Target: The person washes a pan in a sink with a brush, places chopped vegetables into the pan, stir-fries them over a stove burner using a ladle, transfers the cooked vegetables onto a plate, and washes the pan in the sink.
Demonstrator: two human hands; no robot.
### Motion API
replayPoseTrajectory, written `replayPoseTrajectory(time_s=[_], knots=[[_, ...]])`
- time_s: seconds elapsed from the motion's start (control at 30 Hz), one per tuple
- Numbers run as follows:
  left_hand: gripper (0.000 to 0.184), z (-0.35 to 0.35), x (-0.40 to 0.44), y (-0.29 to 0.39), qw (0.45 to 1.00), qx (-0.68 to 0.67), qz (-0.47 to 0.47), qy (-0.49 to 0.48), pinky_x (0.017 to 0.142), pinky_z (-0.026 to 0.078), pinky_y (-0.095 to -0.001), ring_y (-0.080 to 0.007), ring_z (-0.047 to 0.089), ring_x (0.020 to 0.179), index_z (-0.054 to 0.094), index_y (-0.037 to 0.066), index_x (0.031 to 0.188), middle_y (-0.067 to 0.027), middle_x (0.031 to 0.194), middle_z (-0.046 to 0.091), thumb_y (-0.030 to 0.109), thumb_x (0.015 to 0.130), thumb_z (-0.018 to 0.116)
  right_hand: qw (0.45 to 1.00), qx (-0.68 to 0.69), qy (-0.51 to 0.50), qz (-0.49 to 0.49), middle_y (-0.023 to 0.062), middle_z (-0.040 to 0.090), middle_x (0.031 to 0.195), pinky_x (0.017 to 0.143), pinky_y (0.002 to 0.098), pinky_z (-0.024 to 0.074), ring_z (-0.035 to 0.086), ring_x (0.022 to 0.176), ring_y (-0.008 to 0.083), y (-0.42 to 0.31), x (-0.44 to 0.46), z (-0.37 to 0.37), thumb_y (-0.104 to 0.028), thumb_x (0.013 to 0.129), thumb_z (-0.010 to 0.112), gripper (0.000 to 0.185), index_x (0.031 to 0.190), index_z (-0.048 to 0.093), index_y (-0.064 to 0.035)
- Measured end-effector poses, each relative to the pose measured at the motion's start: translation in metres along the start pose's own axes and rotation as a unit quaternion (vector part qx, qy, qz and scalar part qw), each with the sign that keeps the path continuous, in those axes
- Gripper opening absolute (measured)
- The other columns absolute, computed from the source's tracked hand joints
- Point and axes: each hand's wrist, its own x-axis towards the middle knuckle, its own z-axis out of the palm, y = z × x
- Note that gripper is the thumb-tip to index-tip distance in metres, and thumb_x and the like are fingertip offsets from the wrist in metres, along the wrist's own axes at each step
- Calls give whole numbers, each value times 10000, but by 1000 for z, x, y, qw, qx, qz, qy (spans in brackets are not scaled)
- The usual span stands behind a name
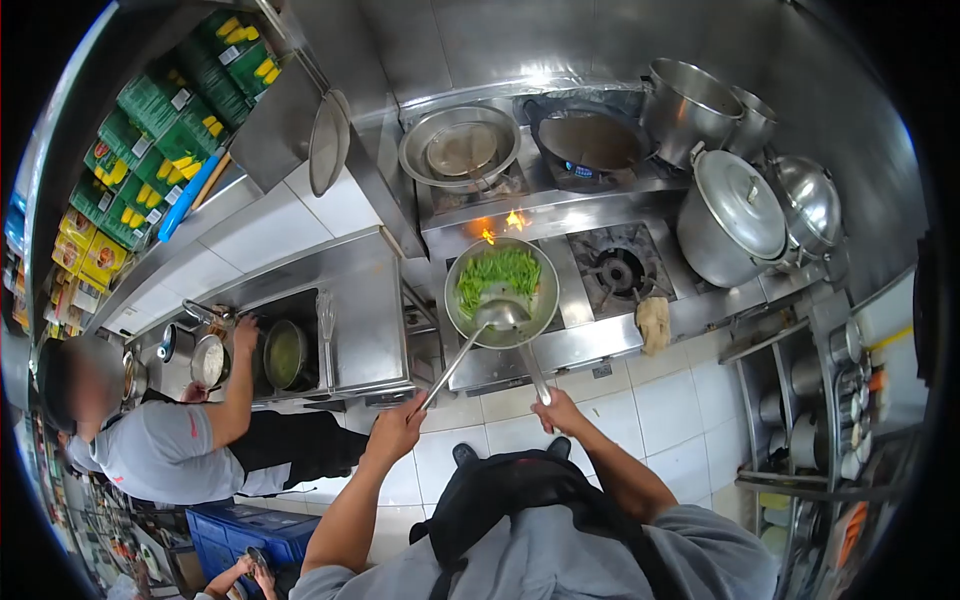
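Observation:
A round pan (541, 318) sits over a burner at the centre, with flames (502, 226) rising at its far edge. Green vegetables (500, 272) fill its far half. My left hand (397, 428) is closed around the long handle of a metal ladle (503, 315), whose bowl rests in the pan beside the greens. The pan's handle (535, 373) points toward me, and my right hand (562, 413) grips its end.
Behind the pan are a metal basin (410, 155) and a dark wok (590, 140) over a blue flame. Large pots (735, 205) stand right, beyond a bare burner (620, 272) and a cloth (653, 325). A co-worker (170, 440) stands left at a counter.

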Motion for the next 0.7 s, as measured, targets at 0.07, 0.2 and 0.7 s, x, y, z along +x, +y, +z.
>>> replayPoseTrajectory(time_s=[0.07,0.2,0.7], knots=[[407,9,4,-7,1000,9,-17,-11,864,521,-506,-462,647,971,608,175,1356,-250,1050,683,237,955,576,1000,18,-9,-5,41,506,532,359,327,385,505,375,157,-9,9,-4,-133,883,674,191,868,504,-47],[385,9,57,10,996,-4,-83,-16,940,511,-468,-439,624,1086,619,183,1344,-224,1184,662,243,966,576,998,14,12,57,46,503,511,359,334,388,506,374,157,-57,50,2,-103,879,663,181,842,494,-48],[363,-128,118,49,933,327,36,-143,846,542,-485,-381,687,961,644,246,1321,-173,1070,713,282,969,564,994,76,0,80,22,493,605,354,313,403,474,403,133,-8,32,2,-135,887,665,205,938,489,-42]])
